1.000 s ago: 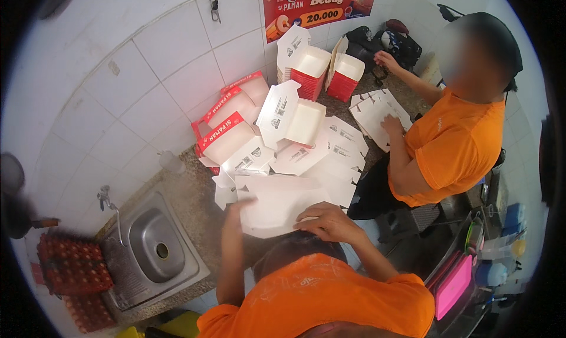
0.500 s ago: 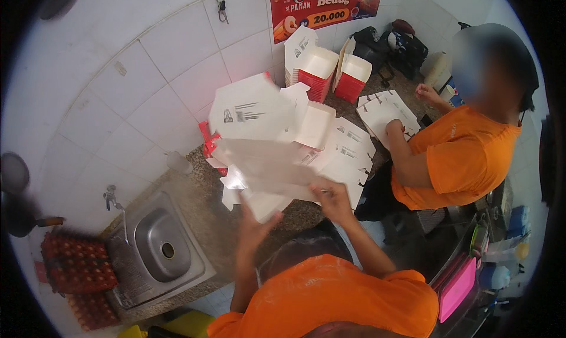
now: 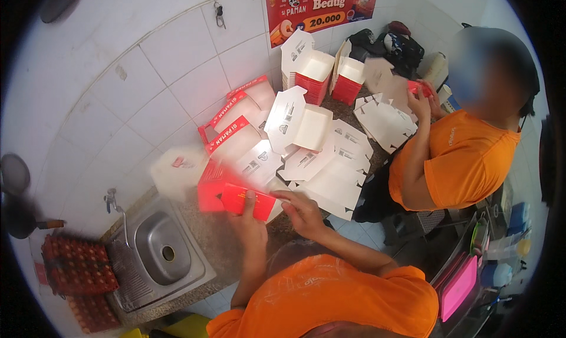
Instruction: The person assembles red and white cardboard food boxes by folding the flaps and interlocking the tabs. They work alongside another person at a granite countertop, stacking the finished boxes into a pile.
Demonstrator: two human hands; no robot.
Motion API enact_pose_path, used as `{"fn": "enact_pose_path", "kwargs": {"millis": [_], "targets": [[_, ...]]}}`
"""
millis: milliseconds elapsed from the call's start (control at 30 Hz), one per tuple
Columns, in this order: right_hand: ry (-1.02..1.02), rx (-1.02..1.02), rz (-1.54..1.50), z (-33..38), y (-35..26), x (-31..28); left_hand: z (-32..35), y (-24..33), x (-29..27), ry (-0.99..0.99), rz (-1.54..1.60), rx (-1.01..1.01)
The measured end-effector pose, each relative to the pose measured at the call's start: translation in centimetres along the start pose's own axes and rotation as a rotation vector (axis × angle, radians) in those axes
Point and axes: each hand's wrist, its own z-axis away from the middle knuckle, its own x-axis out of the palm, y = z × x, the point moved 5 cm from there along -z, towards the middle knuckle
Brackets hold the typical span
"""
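Note:
In front of me a red-and-white cardboard food box (image 3: 247,201) is partly folded, its red outer side toward me and its white lid flap smeared by motion at the left. My left hand (image 3: 250,223) grips the red panel, thumb over its face. At the panel's right end, the fingers of my right hand (image 3: 302,213) pinch the edge of the card. Just beyond lie flat white box blanks (image 3: 330,182) and an open folded box (image 3: 312,129) with a raised white lid. Several partly folded boxes with red rims (image 3: 239,117) lean together against the wall.
Stacks of nested boxes (image 3: 312,81) stand at the back by the tiled wall. A co-worker in an orange shirt (image 3: 471,161) works at the right, beside more flat blanks (image 3: 386,123). A steel sink (image 3: 159,243) and egg trays (image 3: 76,264) are at the left.
The blank in my hands has swung left and turned, now showing its red side, partly folded. The co-worker has lifted a blank off the pile and holds it in both hands.

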Motion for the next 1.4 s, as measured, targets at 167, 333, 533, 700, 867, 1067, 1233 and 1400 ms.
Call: {"fn": "enact_pose_path", "kwargs": {"millis": [167, 333, 533, 700, 867, 1067, 1233, 1400], "targets": [[0.235, -0.212, -0.036, 1.0, -4.0, -1.8, -0.8, 0.0, -0.5, -0.046, 0.013, -0.007], [0.087, -0.638, 0.460, -0.8, -5.9, -3.4, 1.8, 0.2, 1.6, -0.115, -0.138, 0.085], [0.155, -0.458, 0.175, -1.2, -7.3, -6.1, 4.5, 0.9, 5.0, -0.394, -0.380, 0.307], [0.115, -0.592, 0.331, 0.4, -7.6, -5.1, 3.2, 0.5, 4.9, -0.316, -0.042, 0.022], [0.416, -0.553, 0.486, 1.0, -5.5, -4.7, 5.7, -2.6, 4.4, -0.368, -0.103, -0.035], [0.397, -0.487, 0.217, 0.4, -7.0, -4.6, 6.3, -2.7, 4.1, -0.561, -0.338, 0.137], [0.258, -0.127, -0.309, 0.8, -4.6, -5.8, 4.5, -0.4, 4.8, -0.519, -0.593, 0.063], [0.289, 0.042, -0.033, 1.9, -1.5, -7.5, 7.0, -2.4, 1.3, -0.652, -0.706, -0.061]]}}
